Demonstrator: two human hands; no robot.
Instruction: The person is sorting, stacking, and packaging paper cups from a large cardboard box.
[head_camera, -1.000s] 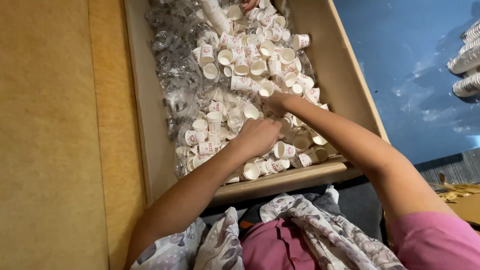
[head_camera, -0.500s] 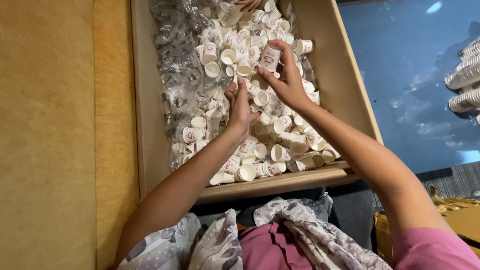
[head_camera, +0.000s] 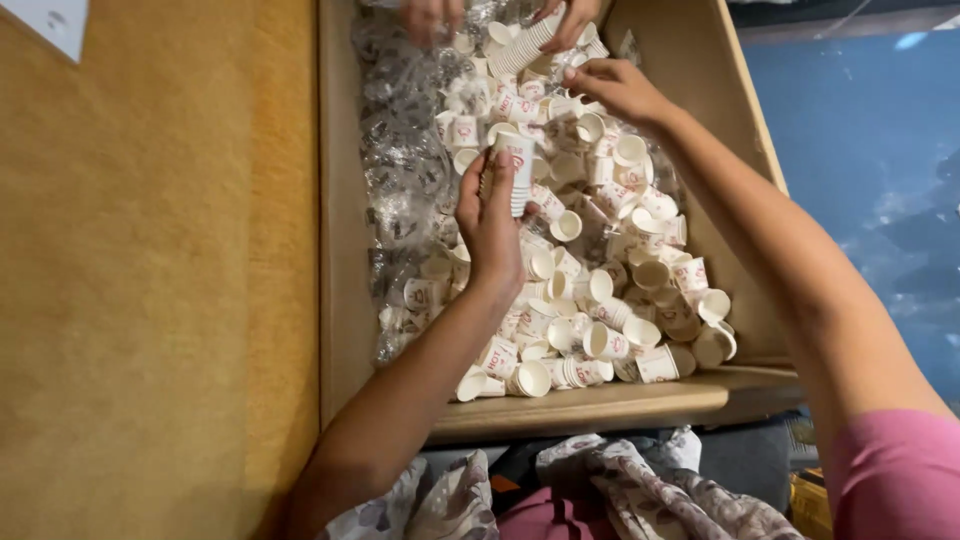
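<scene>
We note a large cardboard box (head_camera: 345, 300) lying open before the person, lined on its left side with crumpled clear plastic wrap (head_camera: 400, 170) and filled with a loose heap of small white paper cups (head_camera: 610, 300) bearing red print.

The left hand (head_camera: 490, 225) is raised over the middle of the box. Its fingers are closed round a short nested stack of cups (head_camera: 515, 170), held upright with the open mouth uppermost; the thumb lies on the near side of the stack and the fingertips wrap the far side. The stack stands clear of the heap below it.

The right hand (head_camera: 615, 90) reaches further in, towards the upper part of the heap. Its fingers are curled downward onto the loose cups there, touching them; we cannot tell whether a cup is actually pinched between them, as the fingertips are hidden among the cups.

At the far end of the box, we observe another person's hands (head_camera: 570, 20) at the top edge of the view, holding a longer stack of cups (head_camera: 525, 45) tilted across the heap. These are apart from the person's own hands.

The box rests against a yellow-brown surface (head_camera: 150, 300) on the left. A blue floor (head_camera: 870, 170) shows on the right. Patterned cloth (head_camera: 620, 490) and a pink sleeve (head_camera: 895, 470) appear at the bottom of the view.
</scene>
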